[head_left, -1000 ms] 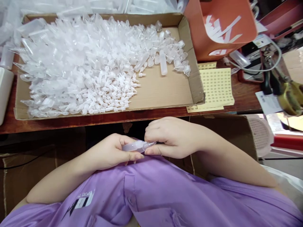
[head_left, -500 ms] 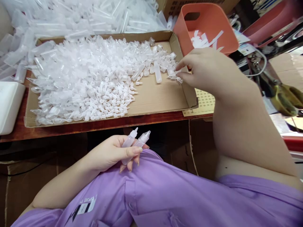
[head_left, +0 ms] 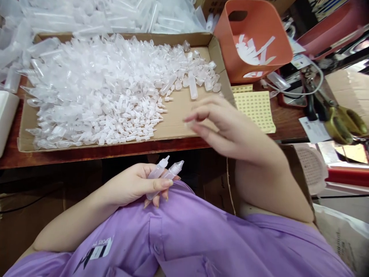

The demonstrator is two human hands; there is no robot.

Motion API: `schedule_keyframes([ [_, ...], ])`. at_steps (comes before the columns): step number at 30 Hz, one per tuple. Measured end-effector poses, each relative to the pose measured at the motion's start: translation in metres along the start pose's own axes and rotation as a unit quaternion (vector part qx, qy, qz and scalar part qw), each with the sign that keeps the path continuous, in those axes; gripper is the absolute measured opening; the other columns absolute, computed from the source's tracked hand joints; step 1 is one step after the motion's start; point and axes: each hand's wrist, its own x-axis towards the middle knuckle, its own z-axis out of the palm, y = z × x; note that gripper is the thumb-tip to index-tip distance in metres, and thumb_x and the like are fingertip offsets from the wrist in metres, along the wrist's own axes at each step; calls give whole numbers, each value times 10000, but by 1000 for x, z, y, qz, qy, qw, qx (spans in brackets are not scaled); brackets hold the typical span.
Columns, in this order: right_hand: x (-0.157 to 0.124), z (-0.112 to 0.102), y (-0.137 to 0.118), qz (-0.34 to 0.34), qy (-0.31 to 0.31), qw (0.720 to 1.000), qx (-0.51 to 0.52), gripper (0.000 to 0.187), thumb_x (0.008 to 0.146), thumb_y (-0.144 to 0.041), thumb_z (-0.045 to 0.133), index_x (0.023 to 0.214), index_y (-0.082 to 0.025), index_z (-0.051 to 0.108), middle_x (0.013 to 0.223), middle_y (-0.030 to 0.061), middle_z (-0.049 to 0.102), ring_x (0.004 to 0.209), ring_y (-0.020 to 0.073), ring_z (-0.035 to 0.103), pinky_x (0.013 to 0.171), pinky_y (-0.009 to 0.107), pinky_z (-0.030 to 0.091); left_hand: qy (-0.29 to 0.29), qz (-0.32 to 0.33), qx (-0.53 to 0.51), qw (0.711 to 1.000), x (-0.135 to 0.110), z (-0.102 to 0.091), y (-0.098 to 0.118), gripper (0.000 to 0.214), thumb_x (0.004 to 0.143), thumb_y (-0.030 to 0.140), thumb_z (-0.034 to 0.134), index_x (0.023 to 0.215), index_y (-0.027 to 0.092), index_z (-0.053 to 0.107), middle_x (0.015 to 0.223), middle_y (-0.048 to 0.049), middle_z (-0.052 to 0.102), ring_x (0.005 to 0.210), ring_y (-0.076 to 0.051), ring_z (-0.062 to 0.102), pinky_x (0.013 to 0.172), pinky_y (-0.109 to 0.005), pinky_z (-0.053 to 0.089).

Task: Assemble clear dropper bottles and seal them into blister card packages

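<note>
My left hand (head_left: 132,186) rests in my lap on my purple shirt, closed around two small translucent dropper bottles (head_left: 165,173). One bottle shows a white nozzle, the other a clear pointed cap. My right hand (head_left: 230,130) hovers over the front right corner of the cardboard tray (head_left: 178,134). Its thumb and fingertips are pinched on a small clear plastic cap (head_left: 188,124). The tray holds a big heap of clear caps (head_left: 100,77) and white nozzles (head_left: 135,123). One uncapped bottle (head_left: 192,87) lies near the heap's right edge.
An orange basket (head_left: 253,42) with white paper strips stands right of the tray. Beside it lie a yellow dotted sticker sheet (head_left: 256,109) and yellow-handled scissors (head_left: 346,121). More clear bottles (head_left: 115,15) are piled behind the tray. An open cardboard box (head_left: 291,154) stands below the table edge.
My right hand left the bottles in my lap, reached to the tray's far right corner, pinched a clear cap and drew back toward me. The left hand stayed put.
</note>
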Motion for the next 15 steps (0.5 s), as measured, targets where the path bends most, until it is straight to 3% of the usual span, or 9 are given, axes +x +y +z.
schedule_keyframes([
  [3,-11,21,-27,-44,-3,975,217,115,988,-229,535,1053,-180,617,998,64,671,975,140,638,850,266,522,-13,-12,54,998,-1,2,4,406,794,508,763,745,125,637,618,9,623,499,-60,515,480,-185,353],
  [5,-16,33,-34,-44,-5,959,280,98,978,-216,568,1052,-174,617,1014,61,680,969,119,641,833,237,518,-21,-20,77,997,-3,3,5,403,814,514,743,750,133,631,597,22,609,495,-56,492,500,-189,343],
  [10,-20,39,-32,-16,-17,957,289,95,955,-223,616,1029,-169,638,988,56,699,924,110,656,817,225,522,-18,-25,79,996,-7,2,3,372,835,493,726,762,144,620,606,37,601,516,-58,493,512,-193,319],
  [15,-19,33,-30,-64,-55,955,283,92,947,-183,622,1036,-165,634,987,51,709,934,102,657,805,213,531,-32,-17,88,995,-8,2,3,319,855,440,713,763,148,620,615,45,595,527,-59,498,522,-195,329],
])
